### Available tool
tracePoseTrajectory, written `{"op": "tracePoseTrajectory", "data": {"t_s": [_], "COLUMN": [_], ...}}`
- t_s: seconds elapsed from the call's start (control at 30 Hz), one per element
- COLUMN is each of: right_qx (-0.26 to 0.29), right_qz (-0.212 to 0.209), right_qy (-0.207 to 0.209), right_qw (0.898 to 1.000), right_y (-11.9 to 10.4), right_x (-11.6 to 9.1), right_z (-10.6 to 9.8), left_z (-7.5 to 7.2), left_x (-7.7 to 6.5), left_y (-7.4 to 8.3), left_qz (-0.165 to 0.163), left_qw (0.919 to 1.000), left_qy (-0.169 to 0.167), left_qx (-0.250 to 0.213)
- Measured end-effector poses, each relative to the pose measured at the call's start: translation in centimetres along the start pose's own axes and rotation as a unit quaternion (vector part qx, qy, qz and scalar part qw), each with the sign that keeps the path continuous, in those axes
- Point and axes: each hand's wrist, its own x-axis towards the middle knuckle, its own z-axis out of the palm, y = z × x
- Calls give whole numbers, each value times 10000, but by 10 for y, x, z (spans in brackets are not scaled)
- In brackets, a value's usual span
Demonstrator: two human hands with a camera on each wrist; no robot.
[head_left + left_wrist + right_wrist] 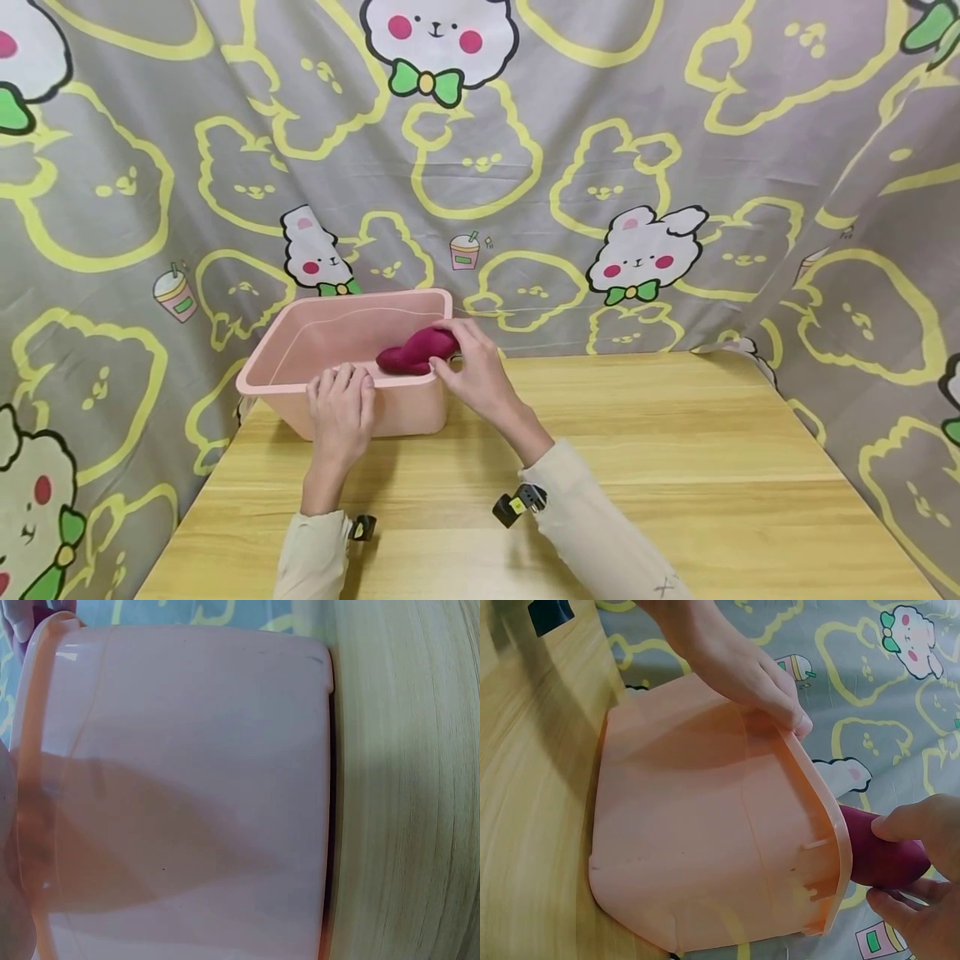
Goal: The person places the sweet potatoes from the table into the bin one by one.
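A pink plastic bin (408, 410) stands on the left part of the wooden table. My left hand (340, 412) grips its near rim, with the fingers bent over the edge. With thumb and fingers, my right hand (480, 375) holds a dark-red, rounded, soft-looking bundle (415, 352) at the bin's right end. Part of that bundle hangs inside the bin, over the rim. In the right wrist view the bundle (877, 859) bulges above the rim between thumb and fingers; its exact kind is unclear. The left wrist view is mostly filled by the bin's outer wall (187, 735).
The wooden table (637, 467) reaches out to the right of the bin and toward me. A grey curtain (525, 150) with cartoon prints hangs close behind the bin and along both sides. Each wrist wears a small black camera (506, 510).
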Motion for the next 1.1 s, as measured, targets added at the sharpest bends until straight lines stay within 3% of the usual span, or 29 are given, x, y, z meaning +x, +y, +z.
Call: {"op": "tracePoseTrajectory", "data": {"t_s": [0.47,0.73,1.1], "right_qx": [32,17,-103], "right_qz": [17,63,-48], "right_qy": [-97,-351,-430], "right_qw": [9999,9994,9990], "right_y": [-3,-4,-5], "right_x": [-1,-3,-1], "right_z": [1,5,9], "left_z": [-1,-1,-2], "left_x": [-2,-5,0], "left_y": [0,1,3], "left_qz": [-26,-73,-16], "left_qw": [10000,10000,10000], "left_qy": [-67,-43,-31], "left_qx": [13,7,-27]}}
